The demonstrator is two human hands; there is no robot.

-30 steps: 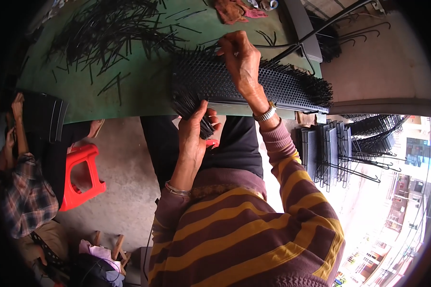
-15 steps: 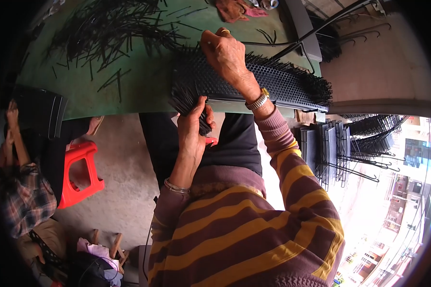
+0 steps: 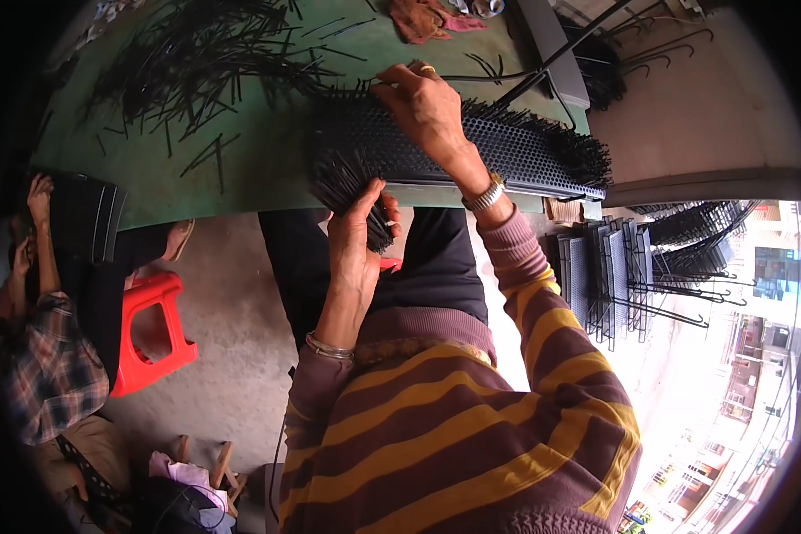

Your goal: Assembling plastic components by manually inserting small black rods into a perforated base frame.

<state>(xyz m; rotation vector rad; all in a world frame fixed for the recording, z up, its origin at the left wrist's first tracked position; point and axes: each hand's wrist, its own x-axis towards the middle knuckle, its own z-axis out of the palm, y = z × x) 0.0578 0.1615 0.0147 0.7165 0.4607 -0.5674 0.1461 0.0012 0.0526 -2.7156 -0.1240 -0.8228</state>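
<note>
A bundle of thin black strips [image 3: 343,182] is gripped in my left hand [image 3: 354,236], its fingers wrapped round the lower end. The strips fan out against the near left end of a long black perforated panel [image 3: 507,156] lying on the green table. Many short black strips stand up along the panel's far edge and right end. Over the far edge, left of its middle, my right hand [image 3: 429,111] is closed with fingertips pinched together. Whatever is between those fingertips is too small or hidden to make out.
Loose black strips [image 3: 196,80] lie heaped on the green table [image 3: 258,169] at far left. A reddish cloth [image 3: 416,20] lies at the back. Black racks with hooks [image 3: 610,267] stand right. At left are a red stool [image 3: 165,338] and a co-worker's hand [image 3: 40,198] by a dark panel.
My right hand has shifted slightly at the panel's far edge, its fingers turning a little. My left hand keeps its grip on the bundle. The co-worker's hand at left has moved up.
</note>
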